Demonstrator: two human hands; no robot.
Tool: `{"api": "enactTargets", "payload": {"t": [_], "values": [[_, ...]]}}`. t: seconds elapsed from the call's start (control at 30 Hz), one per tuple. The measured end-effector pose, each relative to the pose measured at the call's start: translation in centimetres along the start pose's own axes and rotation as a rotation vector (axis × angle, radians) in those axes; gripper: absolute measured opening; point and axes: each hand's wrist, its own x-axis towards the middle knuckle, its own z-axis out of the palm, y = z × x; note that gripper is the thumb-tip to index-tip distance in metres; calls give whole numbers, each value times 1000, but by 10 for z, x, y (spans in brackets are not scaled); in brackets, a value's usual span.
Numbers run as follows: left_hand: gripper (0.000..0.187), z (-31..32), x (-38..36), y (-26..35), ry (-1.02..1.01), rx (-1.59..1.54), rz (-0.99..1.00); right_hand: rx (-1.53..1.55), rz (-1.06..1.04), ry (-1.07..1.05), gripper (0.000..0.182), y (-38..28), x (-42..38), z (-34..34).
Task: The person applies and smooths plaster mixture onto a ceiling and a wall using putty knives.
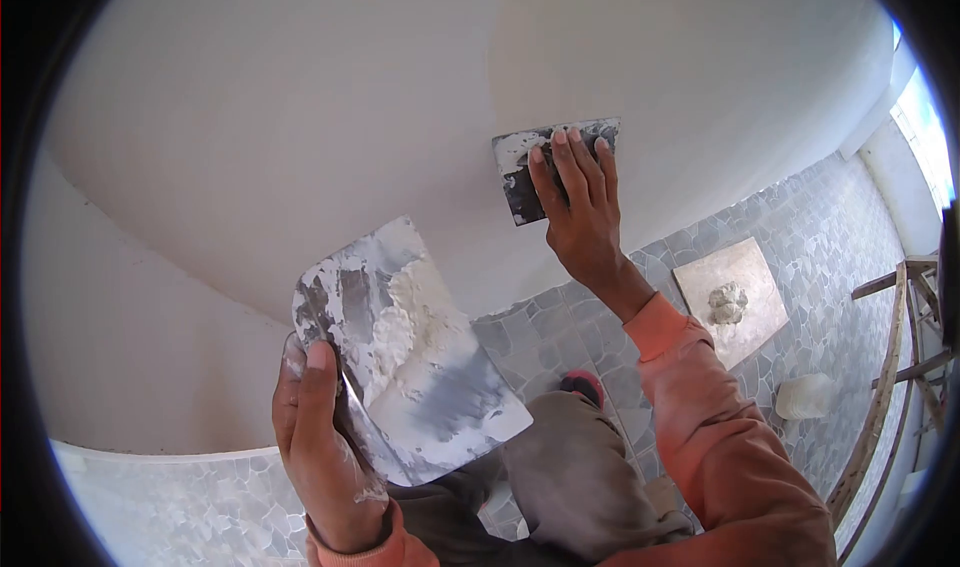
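My left hand point(325, 437) grips the edge of a plasterer's hawk point(440, 407), a flat metal plate smeared with white plaster. A thick ridge of wet plaster point(405, 327) lies across its face. Farther up, my right hand point(580, 202) presses a dark, plaster-stained putty knife point(518, 172) with a wide blade against the pale wall point(330, 97). Its fingers lie stretched over the back of the blade, and the thumb is hidden. Around the blade the wall looks smooth, with a faint tone change running upward from it.
On the stone-patterned floor point(540, 332) at right lies a square board point(750, 267) with a grey lump of mortar point(728, 304) on it. A whitish block or container point(805, 397) sits nearby. Wooden scaffolding point(880, 407) stands along the right edge. My shoe point(583, 387) shows below.
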Motion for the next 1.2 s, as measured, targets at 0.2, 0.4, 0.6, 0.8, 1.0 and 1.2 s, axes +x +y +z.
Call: {"api": "enactTargets", "payload": {"t": [0.2, 0.4, 0.6, 0.8, 1.0, 1.2], "values": [[30, 1, 0, -1, -28, 59, 22, 81, 68, 5, 50, -21, -69, 42], [30, 3, -2, -1, -38, 121, 7, 217, 142, -233, 54, -37, -112, 9], [27, 3, 0, 0, -158, 57, -13, 309, 108, -61, 55, -9, 3, -89], [28, -3, 1, 0, -181, 2, -28, -20, -83, 358, 44, 40, 186, -142], [27, 1, 2, -2, -135, -29, -26, -101, -113, 209, 46, 28, 174, -110], [26, 3, 2, -5, -60, 24, -16, -39, -68, 3, 51, 2, 69, -60]]}}
